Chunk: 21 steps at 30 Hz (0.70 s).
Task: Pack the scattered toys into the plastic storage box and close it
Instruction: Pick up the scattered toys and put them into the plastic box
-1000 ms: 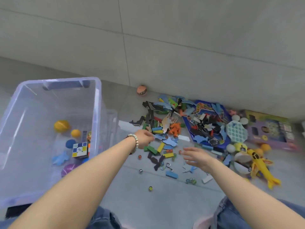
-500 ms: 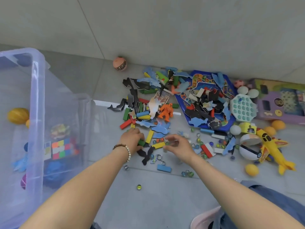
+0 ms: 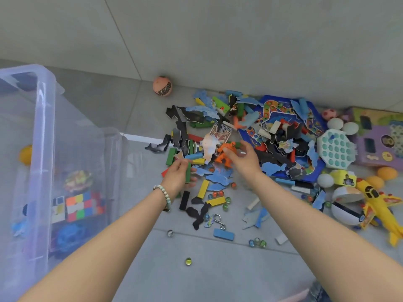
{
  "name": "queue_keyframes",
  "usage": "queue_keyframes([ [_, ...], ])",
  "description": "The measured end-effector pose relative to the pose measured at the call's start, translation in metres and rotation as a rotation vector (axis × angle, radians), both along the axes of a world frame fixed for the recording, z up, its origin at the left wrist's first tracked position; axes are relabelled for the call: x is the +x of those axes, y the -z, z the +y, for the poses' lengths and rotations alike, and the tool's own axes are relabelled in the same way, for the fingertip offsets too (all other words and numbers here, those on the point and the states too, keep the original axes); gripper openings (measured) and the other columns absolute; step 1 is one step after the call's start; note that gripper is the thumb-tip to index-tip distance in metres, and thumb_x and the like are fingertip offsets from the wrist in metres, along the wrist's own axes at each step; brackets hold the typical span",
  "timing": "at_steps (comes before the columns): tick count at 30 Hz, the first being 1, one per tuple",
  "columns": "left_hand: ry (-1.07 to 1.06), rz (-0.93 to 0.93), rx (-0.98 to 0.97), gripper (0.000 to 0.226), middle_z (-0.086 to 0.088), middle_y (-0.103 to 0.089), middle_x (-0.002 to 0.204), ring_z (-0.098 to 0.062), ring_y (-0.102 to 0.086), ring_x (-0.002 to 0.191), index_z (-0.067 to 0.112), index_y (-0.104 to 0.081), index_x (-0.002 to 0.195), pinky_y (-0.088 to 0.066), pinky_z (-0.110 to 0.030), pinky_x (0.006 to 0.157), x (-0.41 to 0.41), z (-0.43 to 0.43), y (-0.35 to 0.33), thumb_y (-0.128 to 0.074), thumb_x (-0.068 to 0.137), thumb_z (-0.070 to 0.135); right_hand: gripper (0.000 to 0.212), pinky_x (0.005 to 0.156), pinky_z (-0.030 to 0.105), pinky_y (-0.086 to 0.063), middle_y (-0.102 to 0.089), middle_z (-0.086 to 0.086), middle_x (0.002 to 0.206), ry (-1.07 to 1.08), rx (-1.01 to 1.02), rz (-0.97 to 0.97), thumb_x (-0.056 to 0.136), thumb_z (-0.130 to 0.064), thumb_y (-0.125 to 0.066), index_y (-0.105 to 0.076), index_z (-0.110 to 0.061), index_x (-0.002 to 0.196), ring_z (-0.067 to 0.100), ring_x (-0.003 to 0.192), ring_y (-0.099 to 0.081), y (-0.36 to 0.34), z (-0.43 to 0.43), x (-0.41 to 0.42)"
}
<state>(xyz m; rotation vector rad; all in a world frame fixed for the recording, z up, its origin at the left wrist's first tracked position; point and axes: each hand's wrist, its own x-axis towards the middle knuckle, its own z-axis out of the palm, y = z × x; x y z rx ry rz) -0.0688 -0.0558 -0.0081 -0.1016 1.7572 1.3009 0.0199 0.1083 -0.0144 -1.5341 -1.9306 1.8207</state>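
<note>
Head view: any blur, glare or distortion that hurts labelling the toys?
Head view: wide-angle stretch toward the corners; light soft and even, shadows faint, no hard glare; the storage box wall hazes the puzzle cube behind it; the left hand, gripping a green block, and the right hand look slightly smeared.

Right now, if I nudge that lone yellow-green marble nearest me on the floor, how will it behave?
The marble is a small glassy sphere on smooth floor tile, so a nudge would probably send it rolling. Its glossy surface may slip from a fingertip pinch. It looks hard, likely not fragile.
</note>
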Motion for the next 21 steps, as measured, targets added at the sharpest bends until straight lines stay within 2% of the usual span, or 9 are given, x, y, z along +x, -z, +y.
queue_keyframes([
  [2,0.028,0.103,-0.092,0.026,-0.002,-0.054,0.083,-0.013,-0.051,0.060,0.013,-0.050,0.109,-0.049,-0.023,0.053,-0.009,0.009,0.003,-0.042,0.097,0.035,0.057,0.087,0.023,-0.040,-0.053,0.006,0.129,-0.018,-0.019,-0.041,0.084,-0.029,-0.068,-0.044,-0.009,0.132,0.018,0.111,-0.052,0.000,0.004,-0.016],
  [5,0.185,0.399,-0.241,0.029,-0.002,-0.053,0.083,-0.013,-0.047,0.062,0.017,-0.050,0.102,-0.041,-0.025,0.058,-0.025,0.027,0.009,-0.051,0.091,0.044,0.037,0.072,0.015,-0.044,-0.057,0.000,0.102,0.017,-0.031,-0.068,0.085,-0.027,-0.067,-0.052,-0.012,0.116,0.012,0.083,-0.054,0.002,0.004,-0.026],
  [8,0.286,0.502,-0.278,0.039,0.000,-0.054,0.095,-0.016,-0.052,0.083,0.015,-0.051,0.110,-0.041,-0.025,0.071,-0.043,0.045,0.012,-0.059,0.086,0.044,0.035,0.076,0.023,-0.044,-0.056,-0.002,0.096,-0.016,-0.003,-0.081,0.082,-0.028,-0.071,-0.056,-0.011,0.110,0.015,0.088,-0.054,0.015,0.005,-0.024],
  [11,0.498,0.622,-0.338,0.052,-0.003,-0.051,0.121,-0.020,-0.053,0.108,0.018,-0.052,0.121,-0.041,-0.026,0.088,-0.053,0.054,0.021,-0.067,0.080,0.045,0.029,0.058,0.018,-0.046,-0.063,0.000,0.075,-0.055,-0.063,-0.029,0.082,-0.028,-0.070,-0.063,-0.004,0.096,0.016,0.065,-0.057,0.021,0.007,-0.020],
  [15,0.576,0.638,-0.376,0.058,-0.011,-0.039,0.134,-0.025,-0.046,0.121,0.016,-0.050,0.128,-0.037,-0.026,0.097,-0.052,0.059,0.025,-0.067,0.081,0.044,0.029,0.065,0.024,-0.045,-0.062,-0.001,0.065,-0.036,-0.066,-0.016,0.083,-0.034,-0.069,-0.072,-0.006,0.091,0.010,0.058,-0.052,0.029,0.013,-0.016],
  [19,0.510,0.653,-0.336,0.053,-0.011,-0.047,0.124,-0.026,-0.050,0.114,0.012,-0.055,0.120,-0.039,-0.029,0.095,-0.048,0.061,0.031,-0.070,0.079,0.041,0.024,0.067,0.027,-0.048,-0.066,0.004,0.074,-0.008,-0.088,0.020,0.084,-0.031,-0.068,-0.072,-0.008,0.091,0.013,0.061,-0.055,0.031,0.011,-0.017],
  [21,0.465,0.585,-0.325,0.056,-0.009,-0.053,0.124,-0.026,-0.052,0.115,0.009,-0.053,0.123,-0.042,-0.034,0.097,-0.048,0.061,0.033,-0.068,0.080,0.042,0.025,0.068,0.028,-0.049,-0.067,0.005,0.077,-0.002,-0.097,0.022,0.084,-0.030,-0.068,-0.072,-0.007,0.092,0.015,0.063,-0.056,0.030,0.011,-0.019],
])
